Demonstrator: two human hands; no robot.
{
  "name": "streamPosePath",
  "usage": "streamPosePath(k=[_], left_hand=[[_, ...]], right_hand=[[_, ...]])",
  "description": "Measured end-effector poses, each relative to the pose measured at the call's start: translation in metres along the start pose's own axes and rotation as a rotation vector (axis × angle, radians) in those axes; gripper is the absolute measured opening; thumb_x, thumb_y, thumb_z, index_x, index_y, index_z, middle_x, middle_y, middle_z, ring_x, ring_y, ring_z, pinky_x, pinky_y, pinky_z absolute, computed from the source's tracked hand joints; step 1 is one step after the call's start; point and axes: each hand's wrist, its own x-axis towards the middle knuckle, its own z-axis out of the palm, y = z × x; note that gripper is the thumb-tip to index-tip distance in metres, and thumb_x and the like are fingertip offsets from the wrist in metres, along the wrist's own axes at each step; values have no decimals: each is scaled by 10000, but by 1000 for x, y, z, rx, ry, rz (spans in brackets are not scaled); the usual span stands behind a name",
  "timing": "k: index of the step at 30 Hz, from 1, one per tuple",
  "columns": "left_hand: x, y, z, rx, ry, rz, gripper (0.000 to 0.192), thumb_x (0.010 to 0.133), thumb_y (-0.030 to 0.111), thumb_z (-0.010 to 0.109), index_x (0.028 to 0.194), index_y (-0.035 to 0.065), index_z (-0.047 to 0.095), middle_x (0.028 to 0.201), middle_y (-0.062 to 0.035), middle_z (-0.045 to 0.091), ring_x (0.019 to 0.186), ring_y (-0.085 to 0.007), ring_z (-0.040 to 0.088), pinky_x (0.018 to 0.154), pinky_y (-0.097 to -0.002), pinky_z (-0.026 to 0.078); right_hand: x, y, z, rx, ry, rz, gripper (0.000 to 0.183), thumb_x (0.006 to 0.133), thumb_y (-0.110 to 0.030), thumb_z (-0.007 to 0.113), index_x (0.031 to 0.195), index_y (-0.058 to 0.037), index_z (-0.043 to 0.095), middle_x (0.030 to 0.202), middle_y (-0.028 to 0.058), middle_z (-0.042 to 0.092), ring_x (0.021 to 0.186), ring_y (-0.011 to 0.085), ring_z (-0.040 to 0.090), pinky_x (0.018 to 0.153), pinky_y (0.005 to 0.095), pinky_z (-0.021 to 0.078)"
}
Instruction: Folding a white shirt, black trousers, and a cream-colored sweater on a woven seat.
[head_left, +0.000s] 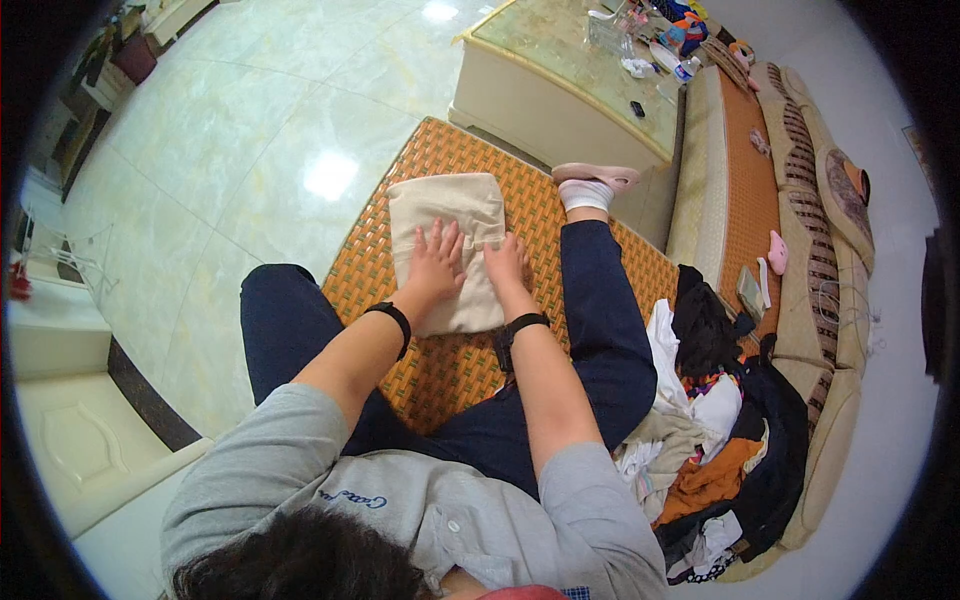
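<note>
A beige cloth, folded into a rough rectangle (450, 202), lies on the woven orange-brown mat (450, 150) between my legs. My left hand (436, 262) rests palm down on the middle of the cloth with its fingers spread. Near the cloth's right edge, my right hand (508, 264) presses on it, its fingertips beside a crease. Whether the right fingers pinch any fabric is hidden. Both wrists wear black bands.
A heap of mixed clothes (712, 480) lies to the right, beside a long sofa (817, 300). Ahead stands a low table (555, 82) bearing a bottle (686, 69) and other items. My slippered foot (592, 180) is at the mat's far right edge.
</note>
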Motion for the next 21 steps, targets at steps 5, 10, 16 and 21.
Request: streamPosePath(k=[5,10,16,21], left_hand=[[14,-15,-6,-118,-94,42,721,806,520,394,1373,119,195,1447,-68,94,1329,-302,32,1043,-510,44],[-4,-71,5,-483,28,17,633,823,386,497,1335,88,272,1419,-122,181,1316,-286,140,1055,-458,108],[-32,-123,37,-1223,-34,-679,564,799,361,561,1215,17,398,1153,-178,496,956,-274,548,788,-366,461],[-27,-99,39,-1411,-310,-556,566,791,336,579,1172,-47,413,1022,-162,563,894,-244,563,777,-346,446]], right_hand=[[-8,14,13,-138,149,-123,571,832,-318,519,1313,-118,285,1309,83,313,1213,299,251,988,464,231],[-5,18,15,-146,148,-180,582,830,-332,529,1312,-113,288,1309,90,318,1211,288,261,975,471,238],[-4,17,14,-134,134,-197,555,833,-324,527,1289,-87,317,1280,124,353,1196,297,289,973,453,254],[-3,17,12,6,179,-150,591,782,-297,589,1260,-55,338,1237,158,384,1171,312,327,975,429,260]])
